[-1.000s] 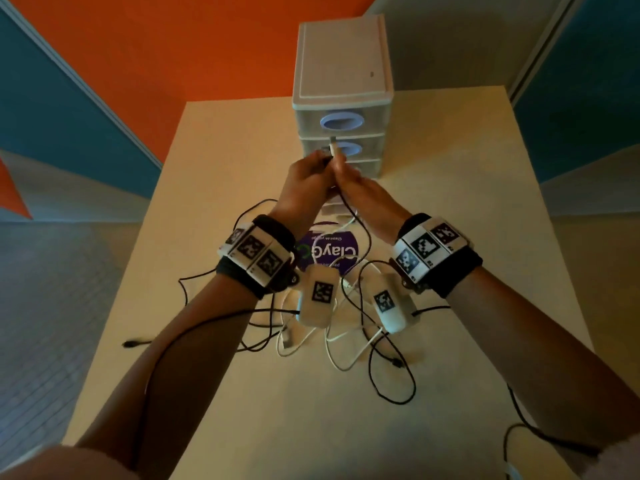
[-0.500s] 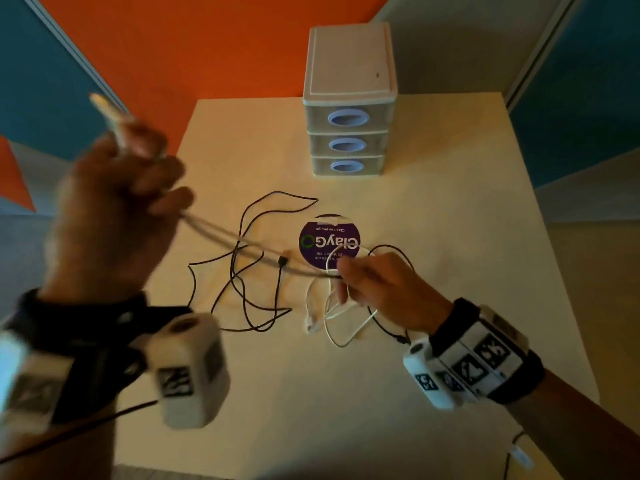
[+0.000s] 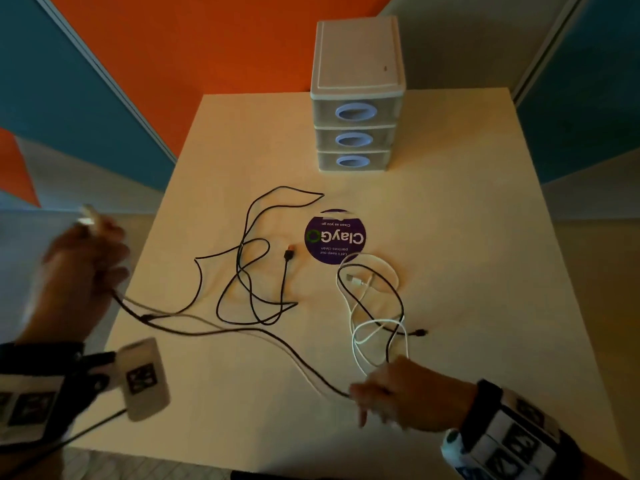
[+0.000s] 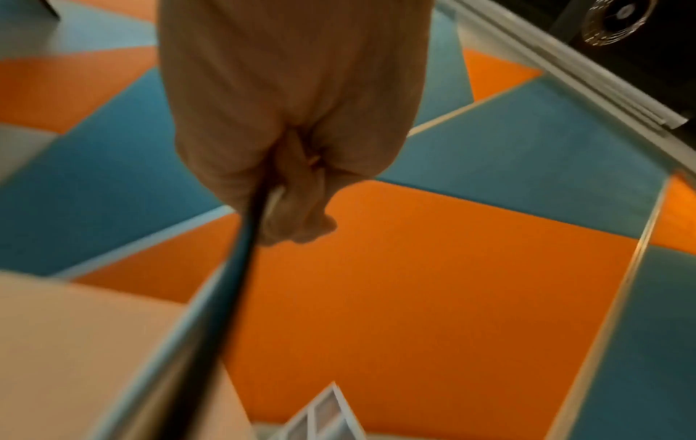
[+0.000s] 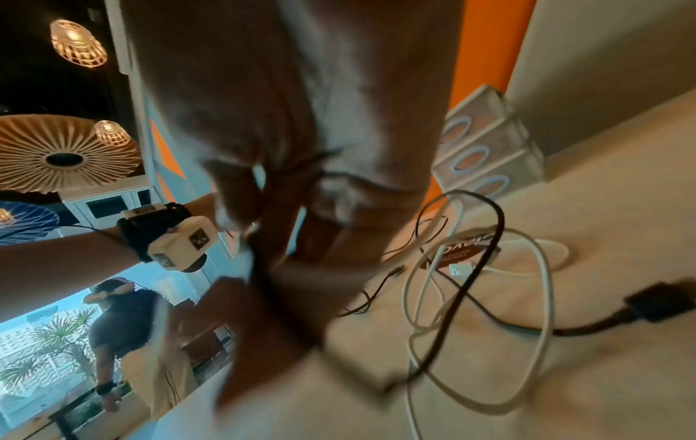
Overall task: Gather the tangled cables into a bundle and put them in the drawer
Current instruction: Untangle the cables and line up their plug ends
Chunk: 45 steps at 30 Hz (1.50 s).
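Your cables (image 3: 256, 271) lie tangled on the worktop (image 3: 467, 271): a black loop cluster at the centre, and at 3 o'clock of it a white cable (image 3: 360, 327) looped with another black one just below the purple sticker (image 3: 335, 236). From the tangle a black strand and a white strand run taut between your hands. Your left hand (image 3: 83, 268), raised off the worktop's 9 o'clock edge, is fisted around both strands, a white plug sticking out above it. Your right hand (image 3: 405, 396), low near the 5 o'clock edge, pinches the same strands between curled fingers; it is blurred. The drawer unit (image 3: 356, 95) stands at 12 o'clock, well apart from the cables, all three drawers shut.
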Each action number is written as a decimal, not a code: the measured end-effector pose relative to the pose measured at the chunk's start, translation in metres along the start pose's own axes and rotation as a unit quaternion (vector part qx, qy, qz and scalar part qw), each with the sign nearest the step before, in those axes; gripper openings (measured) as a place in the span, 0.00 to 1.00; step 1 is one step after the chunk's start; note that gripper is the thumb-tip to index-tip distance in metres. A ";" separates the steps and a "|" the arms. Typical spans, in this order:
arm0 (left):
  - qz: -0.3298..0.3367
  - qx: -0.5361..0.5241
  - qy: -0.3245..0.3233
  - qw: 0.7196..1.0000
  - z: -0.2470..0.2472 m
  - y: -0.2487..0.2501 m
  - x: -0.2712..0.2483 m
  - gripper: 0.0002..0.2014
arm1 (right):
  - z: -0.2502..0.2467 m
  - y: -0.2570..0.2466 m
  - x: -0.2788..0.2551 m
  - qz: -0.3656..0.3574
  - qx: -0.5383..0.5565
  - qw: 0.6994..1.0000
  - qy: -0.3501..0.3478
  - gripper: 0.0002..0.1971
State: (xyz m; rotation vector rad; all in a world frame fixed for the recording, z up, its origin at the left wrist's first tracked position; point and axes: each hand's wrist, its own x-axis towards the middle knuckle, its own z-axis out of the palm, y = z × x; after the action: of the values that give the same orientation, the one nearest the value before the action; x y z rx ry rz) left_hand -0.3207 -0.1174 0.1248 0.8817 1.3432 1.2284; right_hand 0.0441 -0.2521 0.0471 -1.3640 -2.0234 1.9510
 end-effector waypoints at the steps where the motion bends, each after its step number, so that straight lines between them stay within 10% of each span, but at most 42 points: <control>1: -0.026 0.026 -0.023 0.999 0.026 -0.009 -0.008 0.07 | 0.001 0.000 0.006 0.020 -0.039 0.998 -0.050 0.22; 4: -0.091 0.076 -0.057 0.991 0.054 -0.037 -0.016 0.18 | -0.006 -0.005 0.032 0.031 -0.115 0.989 -0.085 0.20; 10: -0.157 0.137 -0.122 0.971 0.068 -0.064 -0.027 0.11 | -0.065 -0.023 0.118 -0.027 -0.074 0.954 0.290 0.09; 15: -0.156 0.157 -0.133 0.966 0.067 -0.060 -0.035 0.11 | -0.108 0.001 0.124 0.103 -0.268 0.924 0.251 0.13; 21: -0.163 0.131 -0.134 0.969 0.061 -0.061 -0.036 0.11 | -0.107 0.045 0.103 0.185 -0.230 0.917 0.269 0.15; 33: -0.140 0.134 -0.156 0.968 0.085 -0.072 -0.042 0.09 | -0.082 0.039 0.118 0.115 -0.354 0.882 0.288 0.12; 40: 0.001 0.128 -0.151 0.980 0.141 -0.065 -0.047 0.07 | -0.084 -0.029 0.081 -0.071 0.016 0.911 0.406 0.07; 45: 0.111 0.069 -0.116 0.985 0.178 -0.051 -0.044 0.05 | -0.077 -0.084 0.052 -0.159 0.274 0.831 0.457 0.06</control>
State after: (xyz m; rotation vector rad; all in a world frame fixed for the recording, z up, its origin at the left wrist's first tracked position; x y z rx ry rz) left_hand -0.1331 -0.1360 0.1017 1.2613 1.1760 1.1668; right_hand 0.0087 -0.1469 0.1047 -1.3008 -1.0358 1.1881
